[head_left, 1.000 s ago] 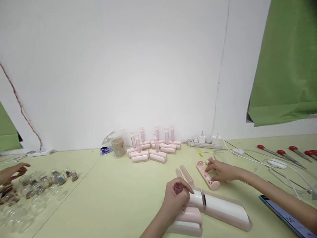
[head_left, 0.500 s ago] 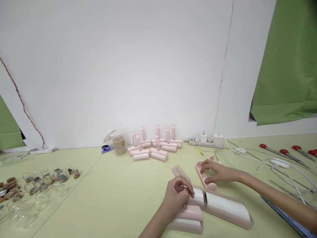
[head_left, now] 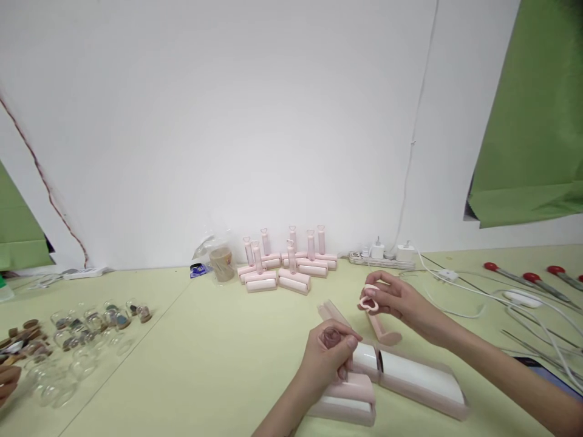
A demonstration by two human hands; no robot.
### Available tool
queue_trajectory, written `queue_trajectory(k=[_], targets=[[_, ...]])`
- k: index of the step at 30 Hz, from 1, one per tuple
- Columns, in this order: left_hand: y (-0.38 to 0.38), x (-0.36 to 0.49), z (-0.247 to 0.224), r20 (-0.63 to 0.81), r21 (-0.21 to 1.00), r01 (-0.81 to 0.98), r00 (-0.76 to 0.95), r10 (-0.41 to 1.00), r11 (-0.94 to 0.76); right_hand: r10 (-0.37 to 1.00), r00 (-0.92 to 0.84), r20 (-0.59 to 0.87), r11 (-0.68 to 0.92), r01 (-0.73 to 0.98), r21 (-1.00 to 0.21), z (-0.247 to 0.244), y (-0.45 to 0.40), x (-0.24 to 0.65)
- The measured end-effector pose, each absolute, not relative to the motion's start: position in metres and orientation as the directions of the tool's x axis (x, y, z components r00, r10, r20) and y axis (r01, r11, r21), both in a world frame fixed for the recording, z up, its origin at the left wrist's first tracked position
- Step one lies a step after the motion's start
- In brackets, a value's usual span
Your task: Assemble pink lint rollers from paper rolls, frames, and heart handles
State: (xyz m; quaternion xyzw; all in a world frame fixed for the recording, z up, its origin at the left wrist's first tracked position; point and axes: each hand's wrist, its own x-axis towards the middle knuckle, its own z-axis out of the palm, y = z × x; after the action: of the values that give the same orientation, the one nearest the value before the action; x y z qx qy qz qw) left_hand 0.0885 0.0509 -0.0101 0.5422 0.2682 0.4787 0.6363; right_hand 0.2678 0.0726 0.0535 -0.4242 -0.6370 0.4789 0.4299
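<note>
My left hand (head_left: 325, 352) is closed around a translucent pink tube-shaped handle (head_left: 331, 337), seen end-on. Directly beneath it lies a pink lint roller (head_left: 348, 397) with a white roll. My right hand (head_left: 403, 300) pinches a pink heart-shaped loop end cap (head_left: 368, 303), raised above the table between thumb and fingers. Just below that hand a pink plastic lint roller cover (head_left: 385, 332) rests on the table, partly hidden. Beside my left hand are another translucent pink handle (head_left: 334, 317) and a larger white roll in a clear pink case (head_left: 421, 381).
Several pink lint rollers with upright handles (head_left: 277, 280) stand by the wall. A bagged cup (head_left: 221, 264), a power strip (head_left: 382, 261), white cables and red-tipped tools (head_left: 537, 278) are around. Small glass domes (head_left: 86, 328) lie left, near another person's hand (head_left: 8, 382).
My right hand has lifted from the pink cover and now holds the heart-shaped loop cap. My left hand stays nearly in place. Another person's hand has appeared at the left edge.
</note>
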Motion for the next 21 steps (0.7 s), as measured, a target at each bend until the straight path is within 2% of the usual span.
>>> queue_trajectory(k=[2, 5, 12, 17, 21], targets=[[0.052, 0.089, -0.013, 0.217, 0.927, -0.37, 0.396, 0.892, -0.062, 0.923, -0.357, 0.145, 0.195, 0.109, -0.975, 0.059, 0.06, 0.253], [0.053, 0.09, -0.017, 0.272, 0.899, -0.426, 0.371, 0.888, -0.098, 0.879, -0.441, 0.183, 0.317, 0.252, -0.914, 0.063, 0.051, 0.243], [0.056, 0.096, -0.023, 0.227, 0.899, -0.431, 0.324, 0.918, -0.071, 0.816, -0.566, 0.119, 0.497, 0.582, -0.643, 0.082, 0.046, 0.229], [0.053, 0.096, -0.02, 0.131, 0.935, -0.356, 0.322, 0.938, -0.009, 0.754, -0.633, 0.177, 0.58, 0.514, -0.632, 0.091, 0.044, 0.218], [0.052, 0.097, -0.016, 0.09, 0.936, -0.352, 0.314, 0.945, 0.028, 0.756, -0.631, 0.172, 0.558, 0.486, -0.673, 0.085, 0.046, 0.216]])
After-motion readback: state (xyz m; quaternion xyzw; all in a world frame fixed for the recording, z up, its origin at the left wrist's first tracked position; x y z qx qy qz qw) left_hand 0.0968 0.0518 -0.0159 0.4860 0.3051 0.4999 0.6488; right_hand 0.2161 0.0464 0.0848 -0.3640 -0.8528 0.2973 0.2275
